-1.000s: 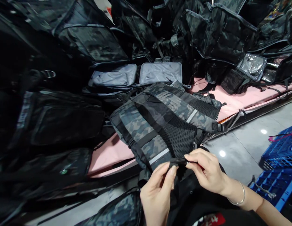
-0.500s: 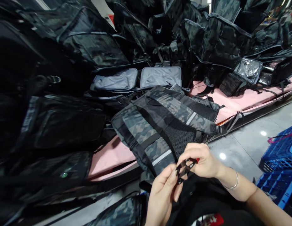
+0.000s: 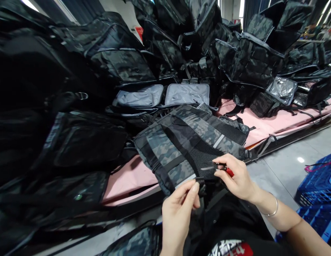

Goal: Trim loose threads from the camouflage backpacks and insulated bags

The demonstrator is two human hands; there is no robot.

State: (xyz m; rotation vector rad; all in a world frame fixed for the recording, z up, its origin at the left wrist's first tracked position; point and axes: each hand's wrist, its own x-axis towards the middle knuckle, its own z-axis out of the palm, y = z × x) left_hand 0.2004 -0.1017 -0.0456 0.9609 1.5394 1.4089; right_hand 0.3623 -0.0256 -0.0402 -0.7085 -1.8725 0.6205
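Observation:
A dark camouflage backpack (image 3: 165,145) lies on the pink surface in front of me, its mesh straps and padding facing up. At its near edge, my left hand (image 3: 181,206) pinches a small black strap end (image 3: 199,181) between thumb and fingers. To the right of it, my right hand (image 3: 234,176) is closed on a small tool (image 3: 220,166) with a thin metal tip and a red part by the palm. The tip points left, over the black mesh. The tool and the strap end are apart.
Piled camouflage bags (image 3: 122,64) fill the back and left. Two grey-lined open pockets (image 3: 188,94) lie behind the backpack. The pink table top (image 3: 269,122) runs to the right. Blue crates (image 3: 317,181) stand on the floor at the right.
My hands have moved apart. The right one has drawn up and to the right with the tool, whose tip now shows. The whole view has shifted slightly.

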